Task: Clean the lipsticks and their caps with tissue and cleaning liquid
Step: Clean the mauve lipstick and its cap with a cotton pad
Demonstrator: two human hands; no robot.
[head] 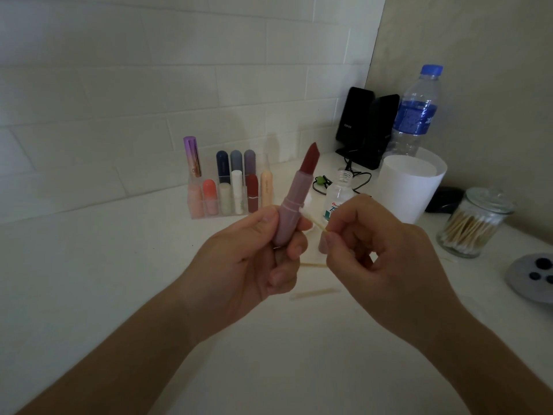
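Note:
My left hand (257, 259) grips an uncapped lipstick (294, 202) with a mauve-pink tube and a dark red bullet that points up and tilts right. My right hand (368, 244) pinches a cotton swab (317, 223) whose white tip touches the tube's collar. A small clear bottle of cleaning liquid (336, 199) stands open just behind my hands. A clear acrylic organiser (196, 209) at the back holds several capped lipsticks. A pinkish piece that may be the cap (322, 245) shows between my hands, mostly hidden.
Two used swab sticks (314, 293) lie on the white counter under my hands. To the right stand a white cup (410, 190), a water bottle (416, 112), a glass jar of cotton swabs (472, 226), black speakers (368, 127) and a grey round dish (532, 277).

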